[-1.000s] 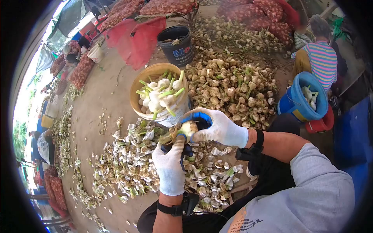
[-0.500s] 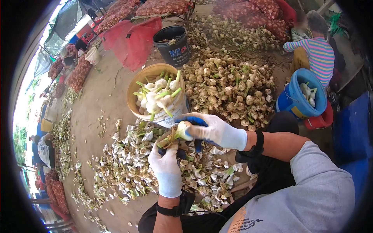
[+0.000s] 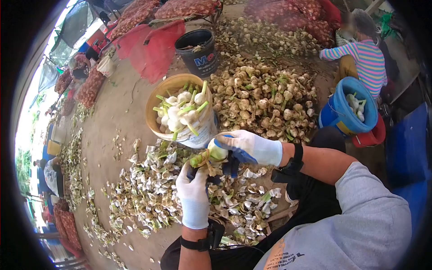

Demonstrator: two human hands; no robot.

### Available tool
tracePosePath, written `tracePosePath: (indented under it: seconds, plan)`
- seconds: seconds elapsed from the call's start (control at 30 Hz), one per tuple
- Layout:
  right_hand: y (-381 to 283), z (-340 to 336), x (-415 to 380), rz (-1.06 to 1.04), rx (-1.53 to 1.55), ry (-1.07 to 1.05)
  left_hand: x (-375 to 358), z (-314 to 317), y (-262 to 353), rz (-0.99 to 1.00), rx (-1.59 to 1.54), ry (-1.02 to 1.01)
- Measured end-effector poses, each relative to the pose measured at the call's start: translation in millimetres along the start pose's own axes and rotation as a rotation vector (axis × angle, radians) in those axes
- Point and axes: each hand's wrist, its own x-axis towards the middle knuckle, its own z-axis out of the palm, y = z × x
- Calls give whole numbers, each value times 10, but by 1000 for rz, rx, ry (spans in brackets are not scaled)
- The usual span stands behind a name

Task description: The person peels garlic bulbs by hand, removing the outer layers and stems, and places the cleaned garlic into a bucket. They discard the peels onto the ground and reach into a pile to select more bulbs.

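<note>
A garlic bulb (image 3: 218, 151) with a short green stem is held between my two gloved hands, just below the rim of a full bucket. My right hand (image 3: 252, 148), in a white and blue glove, grips the bulb's pale round end. My left hand (image 3: 192, 191) is closed at the stem side, thumb and fingers on the stem and loose brown husk (image 3: 205, 161); its fingertips are partly hidden. Close above my hands stands a white bucket (image 3: 203, 128) heaped with peeled garlic bulbs (image 3: 182, 110) with green stems. Shed garlic skins (image 3: 148, 193) cover the ground below.
A pile of unpeeled garlic (image 3: 265, 101) lies beyond my right hand. A black bucket (image 3: 198, 63) stands behind the white one. On the right are a blue bucket (image 3: 330, 114) with some garlic and a person in a striped top (image 3: 371, 63). Red mesh sacks (image 3: 186, 9) lie at the back.
The bulb has turned and shows more smooth pale surface, with the husk now bunched toward the stem. My right fingers have shifted round the bulb, and my left hand has barely moved.
</note>
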Motion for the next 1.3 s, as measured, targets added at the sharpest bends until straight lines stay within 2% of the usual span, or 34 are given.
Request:
tracePosePath:
  seconds: [0.03,0.07,0.1,0.13,0.2,0.23,0.27,0.3,0.37,0.4,0.43,0.5,0.57,0.63,0.67,0.7,0.77,0.8,0.83,0.9,0.97,1.0,1.03,1.1,1.17,1.2,1.23,1.3]
  plan:
    - [14,4,20,1,0,-3,16,-9,-70,49,43,39]
    - [38,5,49,-151,-299,37,66,-52,-132,146,285,43]
    - [36,29,62,-304,-600,78,61,-40,-119,146,285,44]
    - [-7,96,4,-259,-581,92,48,-13,-98,175,287,70]
    - [25,60,34,-301,-604,102,43,3,-75,203,289,94]
    - [39,49,37,-344,-625,115,44,-1,-70,115,184,104]
    - [30,28,26,-294,-589,109,44,-8,-68,27,78,114]
    - [-22,41,-4,-293,-589,108,44,-29,-66,26,77,114]
    - [-114,59,-69,-87,-177,-64,44,-81,-62,-145,-189,52]
    - [-64,17,-41,-73,-19,-127,36,-69,-82,-139,-334,45]
    - [-30,-25,-21,-74,-19,-126,38,-65,-74,-140,-333,44]
    - [7,-71,-4,-42,174,-182,37,-47,-32,-149,-432,16]
    - [19,-33,55,-74,134,-135,34,-22,-35,-126,-452,61]
    - [75,-29,112,-252,-182,138,44,-30,-136,25,-142,214]
    - [89,-49,85,-251,-322,156,33,-20,-163,41,27,288]
    - [87,-3,66,-249,-319,156,5,9,-165,38,29,290]
    - [113,81,42,-511,-746,142,-69,120,-120,125,221,277]
    - [162,105,63,-333,-546,210,-111,187,-60,219,355,226]
    - [179,54,72,-333,-546,215,-79,180,-203,344,425,213]
    - [213,-60,141,-256,-244,107,-119,188,-134,92,297,202]
    - [268,-113,186,-316,-223,117,-11,64,-266,-55,-162,252]
    - [177,-71,149,-289,-103,166,-13,34,-111,-38,-322,262]
    - [106,-69,120,-262,20,219,52,-103,-98,14,-350,319]
    - [29,-249,135,-242,-18,234,175,-363,52,87,-435,449]
    - [-39,-319,120,-263,45,201,270,-641,66,112,-279,542]
    - [-64,-320,112,-265,42,202,226,-690,123,93,-118,453]
    - [-82,-327,88,-280,-20,187,207,-670,96,93,-123,450]
    - [-93,-330,23,-282,-83,176,129,-635,12,206,863,328]
